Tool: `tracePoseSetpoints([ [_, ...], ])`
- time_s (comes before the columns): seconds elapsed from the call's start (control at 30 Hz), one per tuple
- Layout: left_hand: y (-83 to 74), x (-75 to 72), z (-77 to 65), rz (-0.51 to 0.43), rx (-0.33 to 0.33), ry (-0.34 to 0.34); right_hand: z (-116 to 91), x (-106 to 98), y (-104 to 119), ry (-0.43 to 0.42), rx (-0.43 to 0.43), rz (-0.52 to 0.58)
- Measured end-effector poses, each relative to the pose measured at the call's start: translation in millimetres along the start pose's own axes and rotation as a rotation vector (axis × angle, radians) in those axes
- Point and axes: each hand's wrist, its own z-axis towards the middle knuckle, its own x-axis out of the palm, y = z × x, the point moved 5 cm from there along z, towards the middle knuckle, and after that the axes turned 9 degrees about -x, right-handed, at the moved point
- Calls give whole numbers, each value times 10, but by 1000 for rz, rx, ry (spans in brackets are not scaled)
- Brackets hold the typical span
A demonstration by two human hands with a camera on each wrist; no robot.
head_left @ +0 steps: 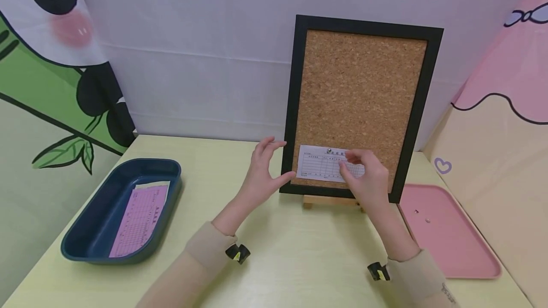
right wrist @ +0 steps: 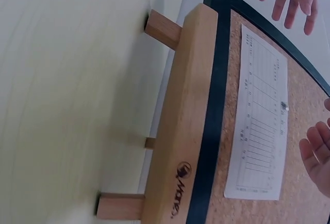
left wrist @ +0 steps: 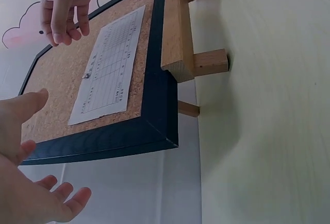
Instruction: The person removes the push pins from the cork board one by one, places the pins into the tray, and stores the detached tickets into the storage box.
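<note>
A white printed form [head_left: 318, 168] hangs low on the cork board [head_left: 361, 89], with one metallic pushpin [head_left: 328, 150] at the middle of its top edge. My left hand [head_left: 261, 175] is spread beside the lower left of the black frame [head_left: 423, 84], thumb and fingers apart, nothing in it. My right hand [head_left: 368, 175] is in front of the form's right part and hides it in the head view. Its fingers are loosely bent with nothing visible between them; the left wrist view shows this right hand [left wrist: 64, 10] apart from the paper.
A small wooden easel [head_left: 327, 201] supports the board. To the left, a dark blue tray [head_left: 92, 222] contains pink printed forms [head_left: 141, 220]. A pink tray [head_left: 454, 246] with two small pins [head_left: 427, 220] lies at the right. Behind the table hangs a pale cloth [head_left: 192, 61].
</note>
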Motion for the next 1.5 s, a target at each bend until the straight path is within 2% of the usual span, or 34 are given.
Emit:
tracePoseSetpoints([
  [0.27,66,185,110,9,16,-7,14,204,-73,1,5,79],
  [0.47,18,285,206,124,67,-43,45,338,-124,38,25,71],
  [0.6,-5,319,261,163,66,-56,59,395,-160,54,44,47],
  [0.83,-27,357,331,197,60,-69,96,426,-171,57,14,-20],
  [1.13,-46,396,388,199,50,-82,95,447,-174,104,1,-49],
  [1.5,-51,436,405,199,35,-93,90,456,-181,104,-12,-48],
])
